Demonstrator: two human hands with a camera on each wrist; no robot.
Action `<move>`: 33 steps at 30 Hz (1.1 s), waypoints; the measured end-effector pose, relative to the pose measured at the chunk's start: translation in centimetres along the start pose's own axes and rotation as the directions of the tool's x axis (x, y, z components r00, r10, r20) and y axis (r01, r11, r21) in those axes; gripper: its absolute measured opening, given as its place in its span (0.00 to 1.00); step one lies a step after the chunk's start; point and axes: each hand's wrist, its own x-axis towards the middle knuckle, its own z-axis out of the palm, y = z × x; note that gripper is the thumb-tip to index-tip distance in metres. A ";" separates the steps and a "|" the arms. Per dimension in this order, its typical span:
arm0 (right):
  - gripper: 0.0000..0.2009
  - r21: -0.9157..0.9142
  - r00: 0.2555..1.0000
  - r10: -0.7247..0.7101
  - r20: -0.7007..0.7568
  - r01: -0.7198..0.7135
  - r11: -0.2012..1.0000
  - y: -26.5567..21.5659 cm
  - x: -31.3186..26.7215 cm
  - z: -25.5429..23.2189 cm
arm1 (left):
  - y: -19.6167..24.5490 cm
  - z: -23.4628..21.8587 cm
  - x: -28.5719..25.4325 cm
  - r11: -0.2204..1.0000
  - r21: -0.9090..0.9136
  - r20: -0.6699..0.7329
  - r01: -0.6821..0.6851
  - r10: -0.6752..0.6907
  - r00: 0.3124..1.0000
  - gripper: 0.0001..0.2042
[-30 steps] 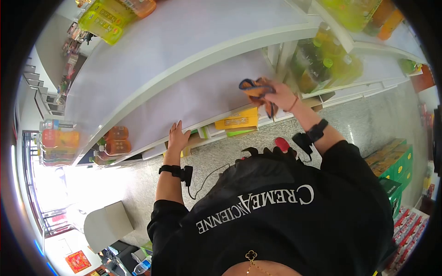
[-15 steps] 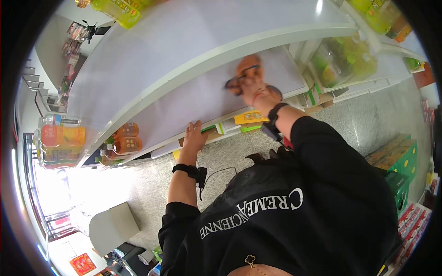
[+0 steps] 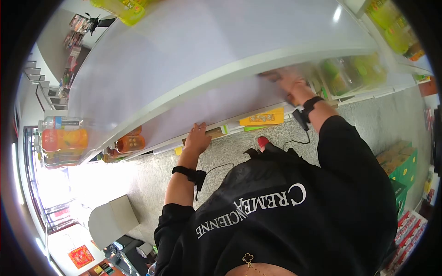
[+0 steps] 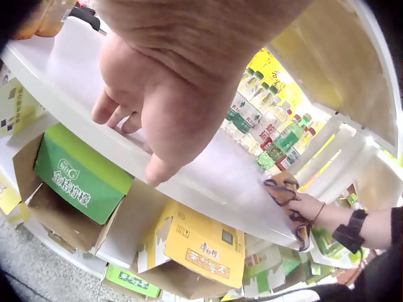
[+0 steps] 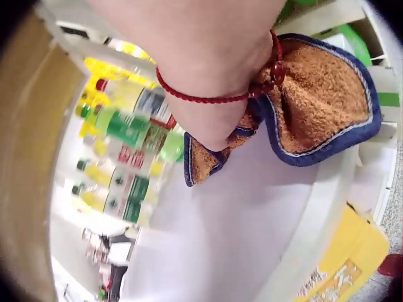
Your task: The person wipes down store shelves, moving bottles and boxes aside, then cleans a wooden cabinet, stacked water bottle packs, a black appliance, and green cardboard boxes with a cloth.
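My right hand (image 3: pixel 291 82) grips an orange-brown cloth (image 5: pixel 327 100) with blue stitched edging, bunched in the fingers at the right end of the white lower shelf (image 3: pixel 198 110). From the right wrist, part of the cloth lies on the shelf board and a flap spreads towards the front edge; the fingers themselves are mostly hidden. The head view blurs this hand and its cloth under the upper shelf. Farther left, my left hand (image 3: pixel 198 139) rests on the shelf's front edge, holding nothing. Its thumb and fingertips touch the white rim in the left wrist view.
Several drink bottles (image 4: pixel 252 113) stand along the back of the shelf. Overhead runs an upper shelf (image 3: pixel 207 41) with a thick curved edge. Below are a yellow carton (image 4: pixel 201 251) and a green carton (image 4: pixel 82 173). Orange drink bottles (image 3: pixel 130 143) occupy the left end.
My right hand swept the cloth left along the shelf, then back right towards the shelf's end. The left hand stays at the front edge while the head view shifts slightly.
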 end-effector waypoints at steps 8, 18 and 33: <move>0.23 -0.127 0.992 0.123 0.002 -0.122 0.984 -3.8 2.7 1.6 | -1.2 -0.4 0.8 0.998 -0.026 0.058 -0.058 0.060 0.997 0.33; 0.23 0.320 0.689 -0.724 0.034 0.679 0.661 -22.4 3.6 10.6 | -3.7 0.6 1.4 0.985 -0.103 0.062 -0.136 0.143 0.988 0.32; 0.24 0.002 0.713 0.668 -0.214 -0.684 0.730 -3.5 -1.0 3.5 | -23.5 0.2 -1.7 0.983 -0.180 -0.214 0.021 -0.060 0.975 0.31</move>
